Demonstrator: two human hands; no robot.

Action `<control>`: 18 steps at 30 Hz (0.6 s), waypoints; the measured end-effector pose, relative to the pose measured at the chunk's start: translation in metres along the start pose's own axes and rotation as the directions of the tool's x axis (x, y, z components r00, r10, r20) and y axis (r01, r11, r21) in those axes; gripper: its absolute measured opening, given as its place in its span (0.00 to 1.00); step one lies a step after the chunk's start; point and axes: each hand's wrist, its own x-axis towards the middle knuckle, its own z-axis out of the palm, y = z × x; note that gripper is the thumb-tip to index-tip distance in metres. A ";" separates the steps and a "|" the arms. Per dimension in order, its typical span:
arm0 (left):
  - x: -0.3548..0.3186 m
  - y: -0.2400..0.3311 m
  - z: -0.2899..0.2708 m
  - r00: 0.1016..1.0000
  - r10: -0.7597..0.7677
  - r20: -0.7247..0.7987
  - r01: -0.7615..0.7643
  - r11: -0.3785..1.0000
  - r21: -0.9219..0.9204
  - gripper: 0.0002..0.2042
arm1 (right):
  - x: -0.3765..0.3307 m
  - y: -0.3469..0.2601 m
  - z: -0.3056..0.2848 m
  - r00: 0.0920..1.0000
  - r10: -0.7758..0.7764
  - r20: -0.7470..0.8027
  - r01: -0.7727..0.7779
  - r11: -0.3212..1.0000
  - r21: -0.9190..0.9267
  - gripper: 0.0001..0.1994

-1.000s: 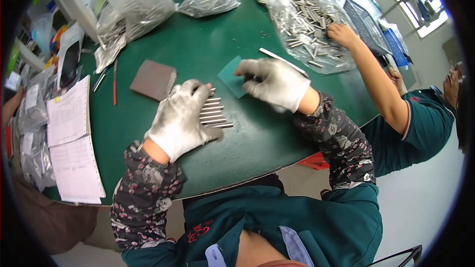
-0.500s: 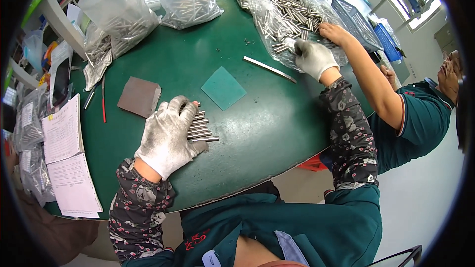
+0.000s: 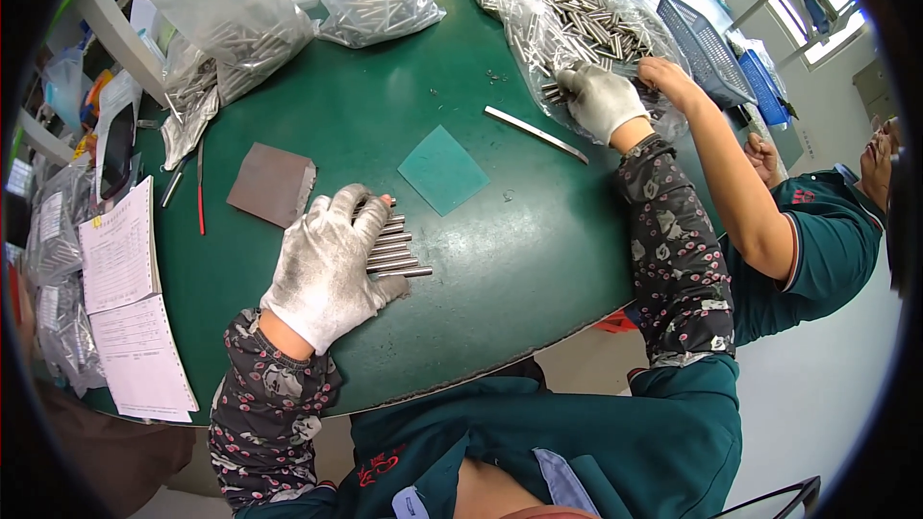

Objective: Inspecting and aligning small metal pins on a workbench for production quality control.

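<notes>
My left hand (image 3: 325, 269), in a soiled white glove, lies over a row of short metal pins (image 3: 392, 252) on the green table. Its fingers and thumb close around the row, whose right ends stick out. At the far right, my right hand (image 3: 604, 104), also gloved, reaches to the near edge of an open clear plastic bag (image 3: 524, 34) heaped with similar pins. Its curled fingers rest on a few pins there; the fingertips are partly hidden. A co-worker's bare hand (image 3: 663, 77) touches the same heap just right of mine.
On the table (image 3: 500, 298) lie a green square sheet (image 3: 444, 170), a brown square sheet (image 3: 271, 185) and a flat metal bar (image 3: 536, 134). Two plastic bags of pins (image 3: 240, 43) stand far left. Printed papers (image 3: 144, 346) lie left; blue baskets (image 3: 707, 48) stand far right.
My right hand has moved slightly left and down over the pins at the bag's edge. The co-worker's hand has shifted a little within the heap. My left hand stays on its row.
</notes>
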 end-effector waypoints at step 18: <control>0.000 0.000 0.001 1.000 0.015 -0.022 -0.014 1.000 0.027 0.33 | 0.036 -0.022 -0.005 0.767 0.585 0.264 -0.605 0.796 -0.005 0.17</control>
